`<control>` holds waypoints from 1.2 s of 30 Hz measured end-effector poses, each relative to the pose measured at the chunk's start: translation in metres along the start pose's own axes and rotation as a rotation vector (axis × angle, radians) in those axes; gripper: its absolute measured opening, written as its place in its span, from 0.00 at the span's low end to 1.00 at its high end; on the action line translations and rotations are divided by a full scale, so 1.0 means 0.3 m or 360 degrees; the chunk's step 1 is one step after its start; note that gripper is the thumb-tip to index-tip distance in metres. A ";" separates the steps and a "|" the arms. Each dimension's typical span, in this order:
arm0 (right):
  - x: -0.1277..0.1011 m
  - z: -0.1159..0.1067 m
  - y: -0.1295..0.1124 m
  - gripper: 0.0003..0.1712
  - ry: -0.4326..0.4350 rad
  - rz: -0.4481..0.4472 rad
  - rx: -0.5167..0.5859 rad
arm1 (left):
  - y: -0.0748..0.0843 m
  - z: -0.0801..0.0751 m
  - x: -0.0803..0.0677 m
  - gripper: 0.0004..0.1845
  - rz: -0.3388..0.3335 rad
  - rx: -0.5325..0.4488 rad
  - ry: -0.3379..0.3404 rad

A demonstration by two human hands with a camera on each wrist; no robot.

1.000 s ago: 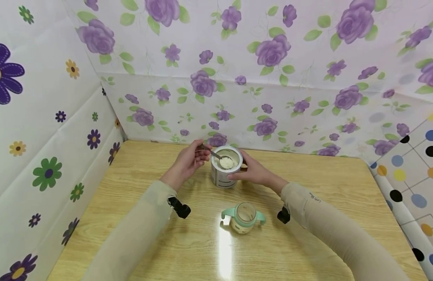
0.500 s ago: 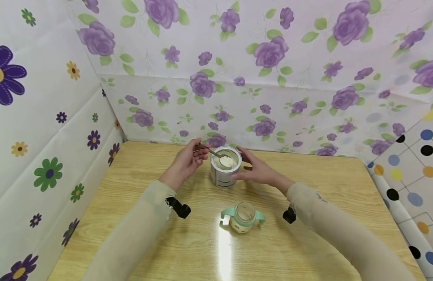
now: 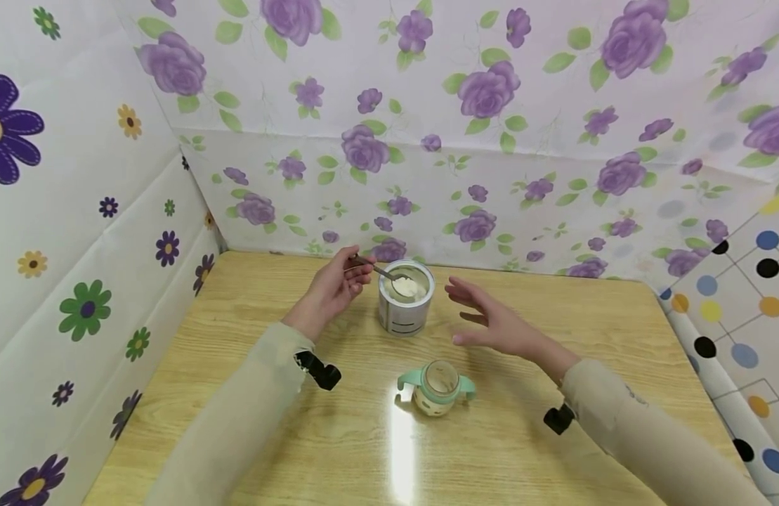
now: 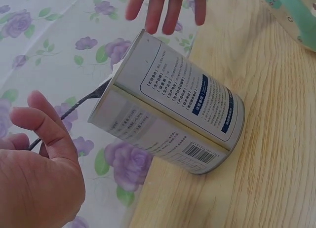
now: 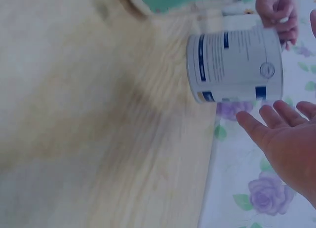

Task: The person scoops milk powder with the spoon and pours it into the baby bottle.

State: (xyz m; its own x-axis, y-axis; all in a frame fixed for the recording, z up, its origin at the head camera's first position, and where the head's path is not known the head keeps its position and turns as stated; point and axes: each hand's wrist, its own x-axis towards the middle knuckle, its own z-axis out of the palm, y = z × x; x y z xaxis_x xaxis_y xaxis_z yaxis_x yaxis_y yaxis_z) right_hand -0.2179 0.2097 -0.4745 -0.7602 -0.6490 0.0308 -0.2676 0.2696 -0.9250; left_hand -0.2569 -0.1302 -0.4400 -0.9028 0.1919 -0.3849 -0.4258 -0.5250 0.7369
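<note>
An opened metal can [image 3: 404, 318] with printed labels stands upright near the back of the table. My left hand [image 3: 331, 289] pinches the handle of a spoon [image 3: 379, 271], whose bowl carries white powder [image 3: 405, 287] at the can's mouth. In the left wrist view the spoon's dark handle [image 4: 74, 108] runs from the fingers to the rim. To the right of the can, my right hand [image 3: 493, 325] hovers apart from it, fingers spread and holding nothing. A small jar-like cup [image 3: 441, 379] with two mint-green handles stands in front of the can, its top open.
The wooden table [image 3: 338, 436] meets a flowered cloth wall [image 3: 541, 140] behind the can. Another patterned cloth [image 3: 92, 232] bounds the left side, and a dotted one [image 3: 743, 337] the right.
My right hand has let go of the can and drawn away to the right. The left hand and the spoon have stayed nearly in place over the can.
</note>
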 end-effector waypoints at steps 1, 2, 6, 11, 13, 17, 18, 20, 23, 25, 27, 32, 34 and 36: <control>-0.016 0.007 -0.004 0.59 -0.0019 -0.0022 0.0001 | 0.000 -0.001 0.001 0.21 0.0000 -0.0001 0.0001; -0.032 0.016 -0.008 0.59 -0.0038 -0.0044 0.0002 | 0.001 -0.001 0.001 0.21 -0.0002 -0.0002 0.0000; -0.088 0.061 -0.014 0.60 -0.0121 -0.0108 -0.0017 | 0.006 -0.003 0.003 0.22 -0.0011 -0.0022 -0.0001; -0.135 0.136 0.011 0.63 -0.0153 -0.0135 -0.0070 | 0.015 -0.007 -0.003 0.23 -0.0016 -0.0030 0.0006; -0.144 0.167 0.031 0.63 -0.0143 -0.0140 -0.0067 | 0.018 -0.008 -0.006 0.22 -0.0014 -0.0030 0.0004; -0.151 0.220 0.064 0.59 -0.0093 -0.0145 -0.0061 | 0.021 -0.006 -0.017 0.22 -0.0009 -0.0041 -0.0012; -0.152 0.231 0.067 0.58 -0.0077 -0.0137 -0.0059 | 0.022 -0.005 -0.021 0.22 -0.0009 -0.0044 -0.0021; -0.154 0.249 0.071 0.55 -0.0039 -0.0124 -0.0061 | 0.023 -0.001 -0.032 0.22 -0.0011 -0.0058 -0.0046; -0.156 0.265 0.074 0.50 -0.0002 -0.0111 -0.0051 | 0.024 0.010 -0.054 0.22 -0.0017 -0.0069 -0.0085; -0.157 0.271 0.075 0.47 0.0012 -0.0114 -0.0045 | 0.024 0.020 -0.073 0.22 -0.0017 -0.0061 -0.0106; -0.157 0.274 0.075 0.46 0.0015 -0.0113 -0.0045 | 0.022 0.032 -0.096 0.22 -0.0017 -0.0045 -0.0123; -0.153 0.276 0.067 0.45 0.0014 -0.0075 -0.0059 | 0.011 0.056 -0.161 0.24 -0.0016 0.0006 -0.0209; -0.149 0.277 0.065 0.45 0.0017 -0.0070 -0.0065 | 0.001 0.060 -0.188 0.24 -0.0016 0.0029 -0.0257; -0.145 0.278 0.067 0.45 0.0019 -0.0075 -0.0067 | -0.012 0.063 -0.215 0.25 -0.0016 0.0045 -0.0298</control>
State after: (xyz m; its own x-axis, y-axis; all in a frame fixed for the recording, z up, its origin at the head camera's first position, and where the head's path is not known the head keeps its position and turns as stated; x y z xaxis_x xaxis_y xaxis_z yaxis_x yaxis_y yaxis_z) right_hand -0.1408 0.1840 -0.5260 -0.7529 -0.6534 0.0789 -0.3281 0.2687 -0.9056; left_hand -0.1982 -0.1249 -0.4073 -0.8929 0.3493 -0.2841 -0.4339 -0.4991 0.7501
